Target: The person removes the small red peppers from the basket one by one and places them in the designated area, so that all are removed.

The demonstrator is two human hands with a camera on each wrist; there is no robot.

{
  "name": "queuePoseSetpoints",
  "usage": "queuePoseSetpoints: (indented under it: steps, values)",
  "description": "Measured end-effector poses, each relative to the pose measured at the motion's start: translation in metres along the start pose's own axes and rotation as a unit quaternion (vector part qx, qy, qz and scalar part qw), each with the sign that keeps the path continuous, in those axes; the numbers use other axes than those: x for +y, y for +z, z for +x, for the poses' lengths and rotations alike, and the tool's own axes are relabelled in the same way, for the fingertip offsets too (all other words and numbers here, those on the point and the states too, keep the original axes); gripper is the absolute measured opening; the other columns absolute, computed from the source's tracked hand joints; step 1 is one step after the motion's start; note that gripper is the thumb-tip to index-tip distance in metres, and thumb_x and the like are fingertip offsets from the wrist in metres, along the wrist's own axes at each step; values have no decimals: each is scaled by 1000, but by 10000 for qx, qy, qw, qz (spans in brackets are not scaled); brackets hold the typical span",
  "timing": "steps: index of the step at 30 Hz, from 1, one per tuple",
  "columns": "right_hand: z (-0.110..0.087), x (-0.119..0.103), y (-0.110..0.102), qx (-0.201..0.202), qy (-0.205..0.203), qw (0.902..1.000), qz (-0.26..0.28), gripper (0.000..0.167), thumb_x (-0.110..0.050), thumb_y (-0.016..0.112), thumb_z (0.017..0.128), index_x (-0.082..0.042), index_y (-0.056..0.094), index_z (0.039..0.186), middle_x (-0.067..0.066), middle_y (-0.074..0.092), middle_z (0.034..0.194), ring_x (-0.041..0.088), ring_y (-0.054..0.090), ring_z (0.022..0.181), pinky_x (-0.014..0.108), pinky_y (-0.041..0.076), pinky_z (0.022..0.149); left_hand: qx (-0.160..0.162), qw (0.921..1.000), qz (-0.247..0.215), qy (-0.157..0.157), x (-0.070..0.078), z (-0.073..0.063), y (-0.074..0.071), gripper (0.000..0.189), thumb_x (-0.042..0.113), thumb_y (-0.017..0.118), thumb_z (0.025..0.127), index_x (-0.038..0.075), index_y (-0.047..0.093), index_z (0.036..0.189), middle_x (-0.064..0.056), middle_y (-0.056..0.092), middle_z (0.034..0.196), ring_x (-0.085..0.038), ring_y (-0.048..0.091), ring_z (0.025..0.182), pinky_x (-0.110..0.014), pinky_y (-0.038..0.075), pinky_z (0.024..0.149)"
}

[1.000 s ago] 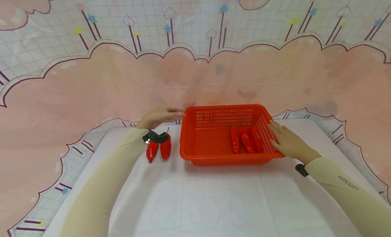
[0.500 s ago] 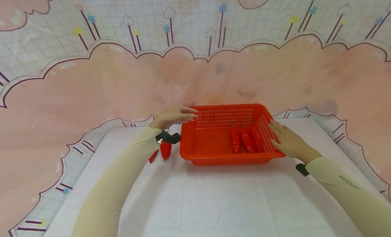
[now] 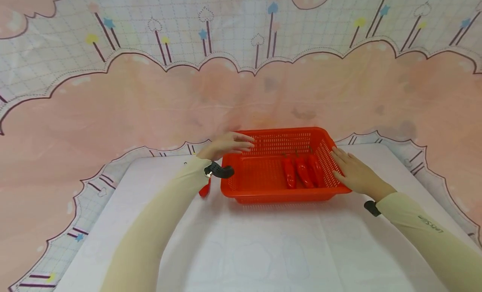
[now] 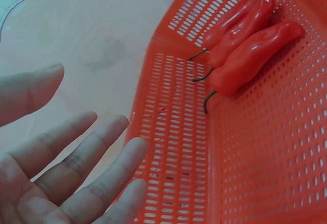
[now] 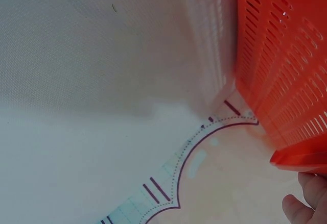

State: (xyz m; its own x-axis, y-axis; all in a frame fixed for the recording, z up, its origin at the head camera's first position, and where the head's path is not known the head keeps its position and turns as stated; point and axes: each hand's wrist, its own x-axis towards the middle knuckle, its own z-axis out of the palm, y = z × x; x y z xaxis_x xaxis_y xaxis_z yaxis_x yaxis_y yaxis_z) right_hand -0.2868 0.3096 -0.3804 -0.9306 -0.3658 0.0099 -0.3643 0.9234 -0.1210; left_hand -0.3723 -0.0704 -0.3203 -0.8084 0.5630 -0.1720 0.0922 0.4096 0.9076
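Since one second ago, the left hand [image 3: 226, 144] has moved to the right, from beside the left rim of the red basket [image 3: 271, 194] to the basket's back-left corner. The three red peppers [image 3: 304, 173] inside the basket have kept their place; they lie side by side near its right wall, stems toward its back wall, and the perforated floor shows to their left. The left hand is spread, its thumb well apart from the fingers; whether it touches the rim, I cannot tell. As before, the right hand [image 3: 355, 175] rests at the basket's right rim, fingers straight and near together. To the left of the basket, the lower end of another pepper [image 3: 204, 191] shows below the left sleeve [image 3: 162, 225]; earlier two peppers were visible there. The basket's back rim stands near the patterned cloth [image 3: 271, 95], while the white table [image 3: 260, 242] extends widely in front of the basket and also to both its sides
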Motion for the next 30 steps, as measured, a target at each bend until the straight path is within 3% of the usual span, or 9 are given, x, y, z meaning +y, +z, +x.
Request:
queuePoseSetpoints:
  steps: [9,20,30]
  values:
    - [2,1,1,-42,19,10000,-17,68,-25,48,94,10,21,144,28,15,153,44,15,141,59,14,115,-231,9995,-99,-195,-5,15,13,42,16,54,95,2,49,135,-17,49,140,-33,50,125,-43,39,109]
    - [1,2,4,70,-58,10000,28,65,-23,48,94,12,23,143,29,17,152,44,16,141,59,14,115,-215,9984,-422,-315,-17,39,26,44,12,52,96,-2,45,137,-19,50,138,-38,47,127,-45,36,110]
    - [2,6,6,199,-82,9997,117,66,-25,48,94,10,23,144,27,17,153,42,15,142,56,10,117,-125,9973,-528,-488,-27,49,33,42,10,46,98,-2,42,139,-20,50,138,-38,46,128,-45,34,111]
